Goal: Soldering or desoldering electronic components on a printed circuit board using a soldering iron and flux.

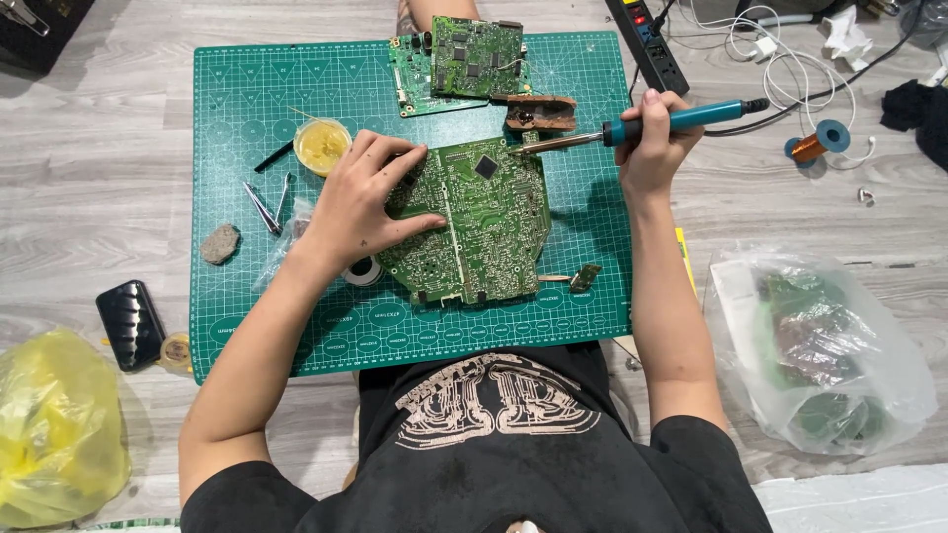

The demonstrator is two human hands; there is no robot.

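Note:
A large green circuit board [484, 222] lies in the middle of a green cutting mat [296, 326]. My left hand [360, 202] rests flat on the board's left side, fingers spread, pressing it down. My right hand [654, 138] grips a teal-handled soldering iron [681, 120]. The iron's metal tip [528, 147] points left and sits at the board's upper right edge, just below a brown scorched sponge holder [541, 113].
Two smaller green circuit boards [464, 59] lie at the mat's far edge. A yellow flux tub [322, 144], tweezers [269, 205], a solder roll [363, 270] and a grey stone [220, 244] sit left. A phone [130, 323], yellow bag [54, 424], clear plastic bag [820, 345], power strip [647, 44] and copper wire spool [818, 143] surround the mat.

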